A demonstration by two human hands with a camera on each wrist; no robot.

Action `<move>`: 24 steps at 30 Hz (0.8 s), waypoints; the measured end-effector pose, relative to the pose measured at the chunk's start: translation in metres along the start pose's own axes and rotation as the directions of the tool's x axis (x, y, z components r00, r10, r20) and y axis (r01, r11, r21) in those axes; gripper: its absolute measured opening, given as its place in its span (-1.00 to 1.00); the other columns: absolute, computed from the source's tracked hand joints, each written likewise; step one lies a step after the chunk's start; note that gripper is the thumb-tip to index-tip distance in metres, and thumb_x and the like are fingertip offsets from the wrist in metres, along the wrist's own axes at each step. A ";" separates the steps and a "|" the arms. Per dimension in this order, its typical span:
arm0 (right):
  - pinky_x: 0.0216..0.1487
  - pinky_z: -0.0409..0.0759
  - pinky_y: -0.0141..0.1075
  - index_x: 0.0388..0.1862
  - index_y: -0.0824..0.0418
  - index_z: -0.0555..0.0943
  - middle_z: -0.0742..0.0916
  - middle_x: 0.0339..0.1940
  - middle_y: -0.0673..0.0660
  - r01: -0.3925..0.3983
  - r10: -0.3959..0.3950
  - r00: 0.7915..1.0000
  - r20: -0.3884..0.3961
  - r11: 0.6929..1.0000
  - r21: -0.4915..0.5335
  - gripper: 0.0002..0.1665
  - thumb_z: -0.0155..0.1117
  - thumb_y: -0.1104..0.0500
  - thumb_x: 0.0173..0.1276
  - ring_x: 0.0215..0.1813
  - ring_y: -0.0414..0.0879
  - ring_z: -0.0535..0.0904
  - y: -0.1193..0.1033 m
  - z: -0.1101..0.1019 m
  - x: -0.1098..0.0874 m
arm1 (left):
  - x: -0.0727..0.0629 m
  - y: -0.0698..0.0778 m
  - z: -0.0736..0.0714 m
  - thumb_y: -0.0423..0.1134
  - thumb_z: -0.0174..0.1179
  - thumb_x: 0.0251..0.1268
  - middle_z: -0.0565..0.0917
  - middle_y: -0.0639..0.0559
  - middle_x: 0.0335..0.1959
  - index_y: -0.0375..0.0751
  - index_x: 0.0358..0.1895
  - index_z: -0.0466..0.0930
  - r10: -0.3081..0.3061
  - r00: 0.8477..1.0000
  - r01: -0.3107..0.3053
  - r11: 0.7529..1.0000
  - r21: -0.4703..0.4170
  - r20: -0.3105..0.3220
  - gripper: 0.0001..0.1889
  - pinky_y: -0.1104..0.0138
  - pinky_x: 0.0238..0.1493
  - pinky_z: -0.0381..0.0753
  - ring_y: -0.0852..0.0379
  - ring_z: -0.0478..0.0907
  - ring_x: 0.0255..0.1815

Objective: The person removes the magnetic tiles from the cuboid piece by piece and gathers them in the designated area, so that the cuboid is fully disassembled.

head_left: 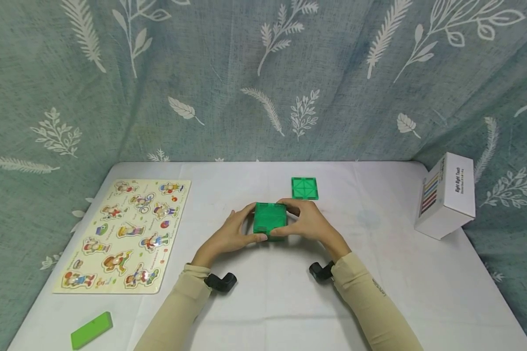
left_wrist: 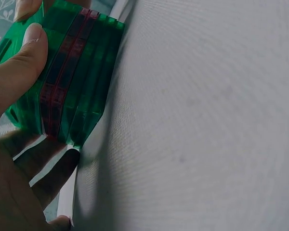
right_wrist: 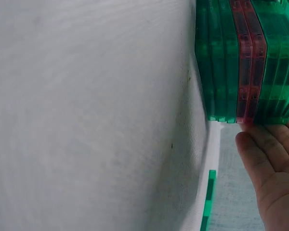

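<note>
A stack of square magnetic tiles (head_left: 270, 217) stands at the middle of the white table, green with two red layers (right_wrist: 245, 62) between the green ones. My left hand (head_left: 229, 236) grips its left side, thumb on the near face and fingers round toward the back. From the right, my right hand (head_left: 309, 222) holds the same stack, its thumb at the near edge and its fingers at the far edge. Both wrist views show the tiles lying flush on one another. Just behind the stack lies a single green tile (head_left: 305, 188), flat and apart from it.
A wooden picture puzzle board (head_left: 127, 234) lies at the left of the table (head_left: 263, 302). Near the front left is a light green block (head_left: 91, 330). A white box (head_left: 448, 195) stands by the right edge, and a leaf-patterned curtain (head_left: 228, 97) hangs behind.
</note>
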State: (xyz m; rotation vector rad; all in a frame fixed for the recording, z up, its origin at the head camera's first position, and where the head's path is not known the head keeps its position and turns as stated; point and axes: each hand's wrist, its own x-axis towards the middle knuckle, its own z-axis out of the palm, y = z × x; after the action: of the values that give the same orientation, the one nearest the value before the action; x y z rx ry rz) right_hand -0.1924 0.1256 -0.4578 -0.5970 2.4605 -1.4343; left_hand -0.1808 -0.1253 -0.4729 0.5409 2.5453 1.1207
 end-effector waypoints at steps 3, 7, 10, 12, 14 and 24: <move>0.46 0.53 -0.05 0.33 0.13 0.53 0.61 0.33 0.15 -0.010 0.010 1.000 -0.004 1.000 0.009 -0.09 0.69 -0.01 -0.01 0.43 0.15 0.52 0.001 0.000 0.000 | 0.000 0.000 0.000 0.16 0.40 0.19 0.26 -0.11 0.59 -0.07 0.61 0.04 0.003 1.000 -0.003 1.000 0.000 -0.002 0.01 -0.18 0.69 -0.33 -0.16 0.01 0.68; 0.46 0.52 -0.04 0.35 0.14 0.51 0.60 0.35 0.16 -0.015 0.015 1.000 -0.010 1.000 0.011 -0.08 0.69 -0.01 -0.01 0.43 0.16 0.52 0.001 0.001 -0.001 | 0.001 -0.001 0.001 0.17 0.39 0.19 0.25 -0.09 0.59 -0.05 0.61 0.05 0.005 1.000 -0.005 1.000 -0.007 -0.002 0.01 -0.18 0.69 -0.34 -0.14 0.00 0.68; 0.46 0.52 -0.03 0.35 0.14 0.50 0.60 0.35 0.17 -0.014 0.014 1.000 -0.013 1.000 0.020 -0.07 0.68 -0.01 -0.01 0.42 0.16 0.52 0.001 0.001 -0.001 | 0.001 -0.001 0.000 0.18 0.39 0.19 0.25 -0.08 0.59 -0.04 0.61 0.05 0.007 1.000 -0.007 1.000 -0.011 -0.001 0.01 -0.18 0.68 -0.34 -0.14 0.00 0.68; 0.46 0.51 -0.02 0.36 0.15 0.50 0.60 0.36 0.17 -0.014 0.015 1.000 -0.018 0.999 0.031 -0.07 0.68 0.00 -0.01 0.43 0.17 0.52 0.001 0.001 -0.001 | 0.001 -0.001 0.000 0.18 0.39 0.19 0.26 -0.09 0.59 -0.06 0.61 0.06 0.013 1.000 -0.013 1.000 -0.008 -0.004 0.01 -0.20 0.68 -0.34 -0.16 0.00 0.68; 0.46 0.52 -0.01 0.35 0.14 0.50 0.60 0.35 0.17 -0.016 0.016 1.000 -0.022 0.999 0.040 -0.07 0.69 0.01 -0.01 0.42 0.17 0.52 0.002 0.001 -0.001 | 0.001 0.000 0.000 0.17 0.40 0.19 0.26 -0.10 0.59 -0.07 0.60 0.06 0.012 1.000 -0.012 1.000 -0.009 -0.007 0.01 -0.20 0.68 -0.34 -0.16 0.01 0.68; 0.47 0.51 0.01 0.38 0.18 0.48 0.58 0.37 0.22 -0.015 0.017 0.999 -0.034 0.998 0.058 -0.07 0.66 0.05 0.03 0.42 0.20 0.52 0.000 0.002 -0.002 | 0.000 -0.001 0.001 0.15 0.41 0.18 0.25 -0.09 0.59 -0.07 0.61 0.06 -0.001 1.000 0.001 1.000 -0.020 -0.010 0.01 -0.17 0.69 -0.34 -0.15 0.01 0.68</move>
State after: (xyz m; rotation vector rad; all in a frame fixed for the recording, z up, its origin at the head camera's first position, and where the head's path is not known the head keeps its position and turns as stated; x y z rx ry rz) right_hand -0.1894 0.1247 -0.4586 -0.5434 2.4350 -1.5164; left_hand -0.1809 -0.1248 -0.4744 0.5305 2.5395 1.1498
